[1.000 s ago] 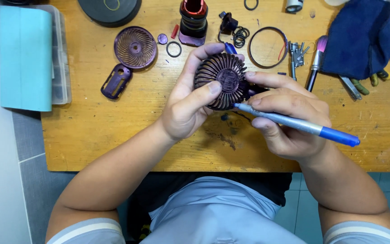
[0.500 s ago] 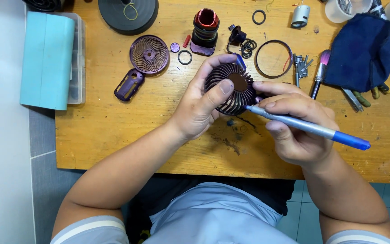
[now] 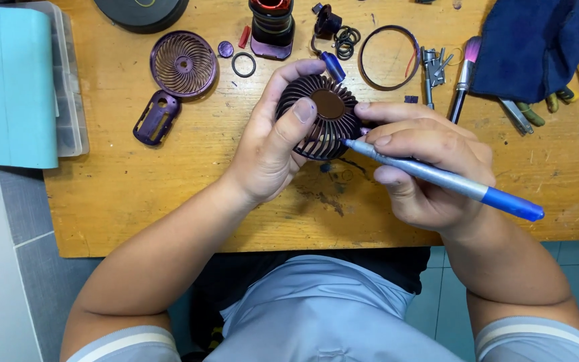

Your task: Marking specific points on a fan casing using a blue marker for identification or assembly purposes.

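Left hand [image 3: 269,151] wrapped around purple round fan grille [image 3: 322,117], thumb pressed on its face near the hub, fingers curled behind the rim; grille held just above the wooden table [image 3: 135,201]. Right hand [image 3: 423,167] closed in a pen grip on blue screwdriver [image 3: 450,181], tip set at grille's lower right edge. Probably prying at a seam or clip, though contact point too small to confirm. Best kept: tip seated shallow, low angle, light leverage, grille braced firm with thumb so thin ribs don't snap. Second grille [image 3: 183,64] up and left of left hand, dark ring [image 3: 389,57] above right hand, blue cloth [image 3: 537,40] far up right.
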